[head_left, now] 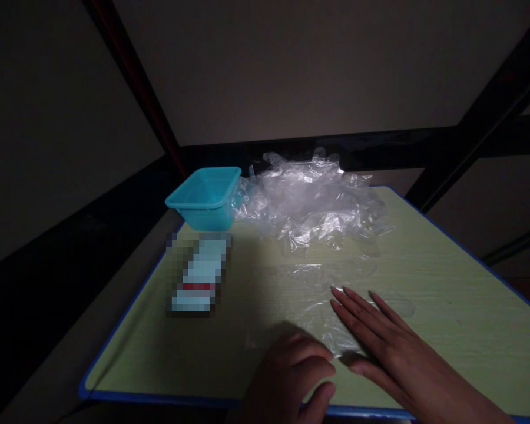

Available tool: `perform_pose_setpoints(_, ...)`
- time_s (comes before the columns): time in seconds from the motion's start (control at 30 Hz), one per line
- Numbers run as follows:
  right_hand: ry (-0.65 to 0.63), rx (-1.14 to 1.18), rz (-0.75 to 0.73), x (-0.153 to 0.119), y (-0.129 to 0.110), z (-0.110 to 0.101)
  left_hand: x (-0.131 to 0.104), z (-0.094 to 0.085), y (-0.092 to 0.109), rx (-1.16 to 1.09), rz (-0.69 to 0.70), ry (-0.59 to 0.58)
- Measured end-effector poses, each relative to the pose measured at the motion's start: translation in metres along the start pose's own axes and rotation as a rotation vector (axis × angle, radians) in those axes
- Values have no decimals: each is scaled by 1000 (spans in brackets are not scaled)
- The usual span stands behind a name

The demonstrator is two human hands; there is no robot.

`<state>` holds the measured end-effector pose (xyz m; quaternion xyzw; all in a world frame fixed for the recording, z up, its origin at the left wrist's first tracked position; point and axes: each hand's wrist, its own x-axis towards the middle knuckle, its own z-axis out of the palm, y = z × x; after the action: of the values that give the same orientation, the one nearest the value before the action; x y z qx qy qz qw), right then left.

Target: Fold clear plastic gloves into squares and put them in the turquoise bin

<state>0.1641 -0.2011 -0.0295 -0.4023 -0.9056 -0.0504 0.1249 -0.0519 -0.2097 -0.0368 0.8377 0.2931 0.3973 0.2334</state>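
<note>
I judge it early: 1 glove (310, 318) near-flat toward the front edge of the table (468, 306), right hand (391, 347) on it, fingers slightly spread, left hand (291, 368) curled, can't tell if pinching, far-edge heap (313, 200) left to do.

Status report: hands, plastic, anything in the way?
Right hand flat over clear plastic; left hand curled at its near edge. Crumpled plastic pile beyond, not blocking.
</note>
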Motion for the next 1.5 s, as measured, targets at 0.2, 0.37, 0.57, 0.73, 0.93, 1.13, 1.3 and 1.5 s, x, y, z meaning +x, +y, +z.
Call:
perform_pose_setpoints(0.2, 15, 1, -17, -5, -7, -9, -5, -32, -5, 262, -120, -1)
perform_pose_setpoints(0.37, 55, 8, -118, -11, -13, -18, 1, -55, -24, 491, -321, -170)
perform_pose_setpoints(0.57, 107, 9, -189, -14, -15, -22, 10, -61, -33, 591, -426, -323)
perform_pose_setpoints(0.73, 102, 21, -124, -20, -16, -20, 1, -63, -33, 677, -270, -255)
perform_pose_setpoints(0.93, 153, 6, -22, -35, -1, -19, -20, -65, -22, 806, -6, -157)
perform_pose_setpoints(1.13, 222, 5, -41, -35, -11, -22, -37, -65, -7, 907, 220, -201)
perform_pose_setpoints(1.3, 139, -106, -236, -2, -51, -8, -46, -65, -12, 773, 299, -262)
perform_pose_setpoints(1.5, 189, -97, -229, 17, -64, -2, -56, -69, -25, 715, 250, -168)
